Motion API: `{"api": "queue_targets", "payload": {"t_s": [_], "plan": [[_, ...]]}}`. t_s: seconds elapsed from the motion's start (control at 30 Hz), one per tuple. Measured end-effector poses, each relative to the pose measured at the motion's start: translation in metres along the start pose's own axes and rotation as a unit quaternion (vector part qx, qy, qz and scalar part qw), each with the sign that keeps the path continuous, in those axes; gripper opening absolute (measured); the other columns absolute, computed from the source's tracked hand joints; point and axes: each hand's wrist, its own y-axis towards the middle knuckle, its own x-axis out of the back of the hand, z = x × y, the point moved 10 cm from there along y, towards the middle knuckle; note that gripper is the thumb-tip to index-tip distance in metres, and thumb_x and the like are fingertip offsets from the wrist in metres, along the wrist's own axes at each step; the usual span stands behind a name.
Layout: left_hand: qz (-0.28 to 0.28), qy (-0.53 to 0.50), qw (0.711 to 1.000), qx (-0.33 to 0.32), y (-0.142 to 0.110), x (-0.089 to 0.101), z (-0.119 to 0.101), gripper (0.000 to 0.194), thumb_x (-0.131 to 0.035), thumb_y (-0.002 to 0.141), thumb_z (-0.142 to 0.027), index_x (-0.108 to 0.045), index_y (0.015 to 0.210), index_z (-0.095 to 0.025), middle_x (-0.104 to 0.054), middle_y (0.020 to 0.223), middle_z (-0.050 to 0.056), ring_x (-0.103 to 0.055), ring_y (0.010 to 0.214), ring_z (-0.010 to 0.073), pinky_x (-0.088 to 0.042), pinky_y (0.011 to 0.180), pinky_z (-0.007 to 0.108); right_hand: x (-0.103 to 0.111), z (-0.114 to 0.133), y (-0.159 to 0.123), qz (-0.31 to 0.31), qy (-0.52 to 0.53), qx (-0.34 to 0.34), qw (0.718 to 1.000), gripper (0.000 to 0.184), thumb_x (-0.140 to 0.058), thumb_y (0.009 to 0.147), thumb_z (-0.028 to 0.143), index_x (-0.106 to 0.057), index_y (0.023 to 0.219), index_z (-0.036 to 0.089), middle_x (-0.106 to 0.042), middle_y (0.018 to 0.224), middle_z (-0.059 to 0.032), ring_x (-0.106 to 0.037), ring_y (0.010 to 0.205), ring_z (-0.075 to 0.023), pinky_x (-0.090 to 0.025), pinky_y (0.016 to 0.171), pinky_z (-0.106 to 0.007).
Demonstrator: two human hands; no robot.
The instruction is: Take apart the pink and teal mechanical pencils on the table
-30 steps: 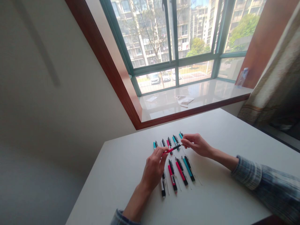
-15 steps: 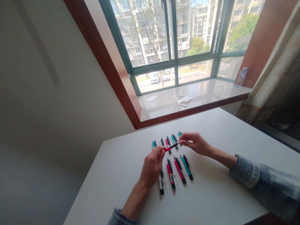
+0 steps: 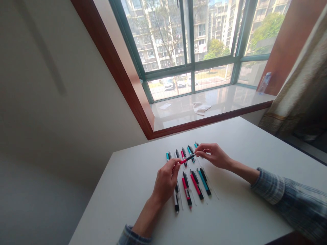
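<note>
Your left hand (image 3: 166, 182) was clamped on a red pen (image 3: 184, 161), your right hand (image 3: 213, 156) clamped on its black end, other pens (image 3: 196, 186) lay in rows, white table (image 3: 230, 211) beneath.

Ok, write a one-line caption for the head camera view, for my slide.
Left hand and right hand hold a red-and-black pen above rows of pens on a white table.

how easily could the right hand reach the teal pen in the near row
Likely easily: the right hand is just past the teal pen, nothing lies between them, though it pinches the red-and-black pen.
</note>
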Motion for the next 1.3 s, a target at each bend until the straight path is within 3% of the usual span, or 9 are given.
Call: {"api": "queue_targets", "payload": {"t_s": [0.4, 0.73, 0.93, 1.3], "plan": [[0.003, 0.010, 1.000, 0.011, -0.001, -0.002, 0.005, 0.027, -0.043, 0.105, -0.034, -0.067, 0.108, -0.022, -0.069, 0.086, 0.003, -0.061, 0.071, 0.0178, -0.045, 0.066, 0.026, 0.002, -0.010, -0.001, -0.020, 0.100, -0.007, 0.995, 0.029, -0.077, 0.084, 0.045, -0.074, 0.088, 0.017, -0.074, 0.091, -0.0070, -0.070, 0.088, -0.0220, -0.060, 0.086, -0.042], [-0.002, 0.001, 1.000, -0.001, -0.001, 0.000, 0.002, 0.026, -0.044, 0.105, -0.033, -0.068, 0.110, -0.023, -0.071, 0.088, 0.003, -0.065, 0.076, 0.0184, -0.047, 0.068, 0.026, -0.005, -0.018, -0.001, 0.008, 0.128, -0.070, 0.989, 0.037, -0.081, 0.079, 0.050, -0.076, 0.098, 0.018, -0.075, 0.095, -0.0065, -0.070, 0.086, -0.0218, -0.059, 0.079, -0.037], [0.005, -0.001, 1.000, -0.007, -0.001, -0.001, -0.001, 0.025, -0.045, 0.104, -0.031, -0.068, 0.110, -0.024, -0.072, 0.094, 0.003, -0.065, 0.077, 0.0185, -0.048, 0.070, 0.026, -0.005, -0.019, 0.000, 0.008, 0.086, -0.064, 0.994, 0.038, -0.071, 0.088, 0.054, -0.077, 0.090, 0.016, -0.073, 0.078, -0.0050, -0.063, 0.070, -0.0172, -0.052, 0.067, -0.031], [-0.008, -0.020, 0.999, 0.024, -0.001, -0.002, 0.009, 0.030, -0.044, 0.104, -0.036, -0.069, 0.110, -0.021, -0.067, 0.082, 0.002, -0.061, 0.071, 0.0172, -0.045, 0.068, 0.027, 0.004, -0.019, -0.002, -0.034, 0.150, -0.050, 0.987, 0.031, -0.082, 0.079, 0.046, -0.076, 0.089, 0.017, -0.074, 0.092, -0.0066, -0.069, 0.087, -0.0210, -0.058, 0.081, -0.036]]}}
